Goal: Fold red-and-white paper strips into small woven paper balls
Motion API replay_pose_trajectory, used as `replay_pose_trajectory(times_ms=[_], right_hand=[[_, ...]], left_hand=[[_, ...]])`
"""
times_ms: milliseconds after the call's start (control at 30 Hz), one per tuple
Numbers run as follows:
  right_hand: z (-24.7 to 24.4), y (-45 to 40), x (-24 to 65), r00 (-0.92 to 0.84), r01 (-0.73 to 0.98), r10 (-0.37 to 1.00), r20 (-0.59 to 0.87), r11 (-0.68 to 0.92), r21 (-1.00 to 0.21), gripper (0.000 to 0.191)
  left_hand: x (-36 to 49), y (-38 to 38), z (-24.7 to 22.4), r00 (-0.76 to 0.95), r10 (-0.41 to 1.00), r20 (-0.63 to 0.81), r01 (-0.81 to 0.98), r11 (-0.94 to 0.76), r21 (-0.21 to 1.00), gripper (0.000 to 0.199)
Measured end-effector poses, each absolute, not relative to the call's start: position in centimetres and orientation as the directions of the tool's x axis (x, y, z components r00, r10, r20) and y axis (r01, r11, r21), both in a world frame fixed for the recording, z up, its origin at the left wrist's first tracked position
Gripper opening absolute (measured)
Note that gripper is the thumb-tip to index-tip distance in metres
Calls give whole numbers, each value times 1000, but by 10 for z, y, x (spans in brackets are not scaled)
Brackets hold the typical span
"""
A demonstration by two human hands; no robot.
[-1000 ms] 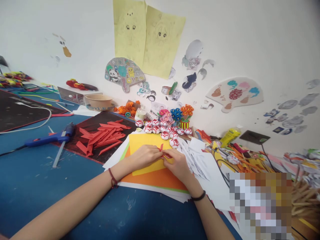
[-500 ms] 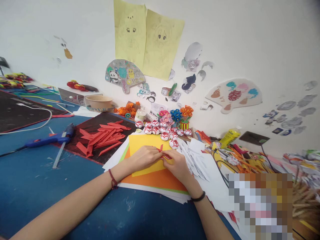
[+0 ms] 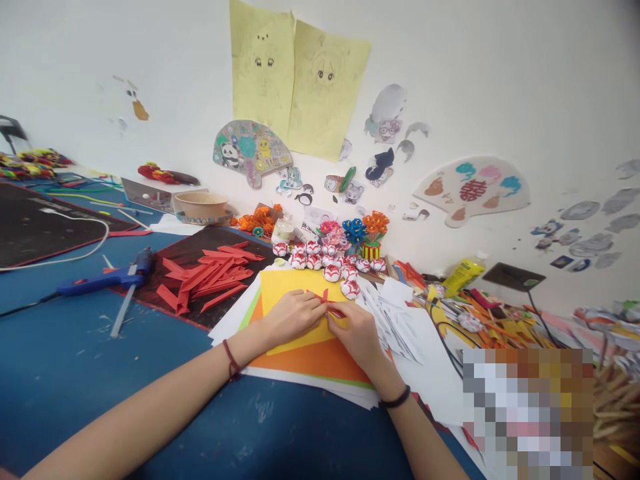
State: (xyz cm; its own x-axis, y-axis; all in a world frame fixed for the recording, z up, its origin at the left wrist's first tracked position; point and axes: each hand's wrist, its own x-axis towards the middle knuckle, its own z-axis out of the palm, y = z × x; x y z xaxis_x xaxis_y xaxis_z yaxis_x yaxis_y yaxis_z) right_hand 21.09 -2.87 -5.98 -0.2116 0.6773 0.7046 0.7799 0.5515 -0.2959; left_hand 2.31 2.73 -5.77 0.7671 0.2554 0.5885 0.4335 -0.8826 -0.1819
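Observation:
A small folded red paper strip (image 3: 325, 294) is pinched between my two hands, over a sheet of yellow paper (image 3: 277, 283). My left hand (image 3: 296, 316) comes from the left with its fingers closed on the strip. From the right, my right hand (image 3: 354, 327) grips it between thumb and forefinger. Most of the strip is hidden behind the fingers. Beneath the yellow sheet lie orange paper (image 3: 320, 365), green and white sheets. Just beyond my hands sit several red-and-white folded paper balls (image 3: 333, 273).
To the left, many folded red paper strips (image 3: 210, 277) lie on a dark mat (image 3: 173, 260), beside a blue glue gun (image 3: 103, 280). White paper strips (image 3: 393, 320) lie right of my hands. Farther back are a round bowl (image 3: 201, 208), paper flowers (image 3: 355, 230) and a yellow bottle (image 3: 464, 275).
The view has shifted slightly, so the scene sits a little farther right. My hands stay together at the red paper strip, with only small finger movement.

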Motion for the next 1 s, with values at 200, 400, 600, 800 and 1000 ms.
replay_pose_trajectory(times_ms=[200, 400, 600, 800, 1000], right_hand=[[-58, -29, 212, -325, 781, 619, 715, 602, -166, 15], [-54, -30, 215, -435, 759, 585, 684, 647, -70, 19], [-51, -33, 216, -470, 740, 588, 658, 669, -70, 21], [-47, -35, 215, -484, 737, 608, 629, 671, -82, 21], [-45, -36, 217, -509, 731, 614, 603, 678, -73, 21]], left_hand=[[21, 30, -61, 767, 230, 599, 419, -887, -194, 19], [20, 27, -54, 824, 187, 535, 379, -883, -275, 22], [21, 21, -47, 824, 163, 543, 377, -873, -310, 22], [21, 20, -49, 807, 154, 570, 365, -889, -277, 22], [23, 18, -48, 798, 140, 586, 349, -900, -260, 23]])
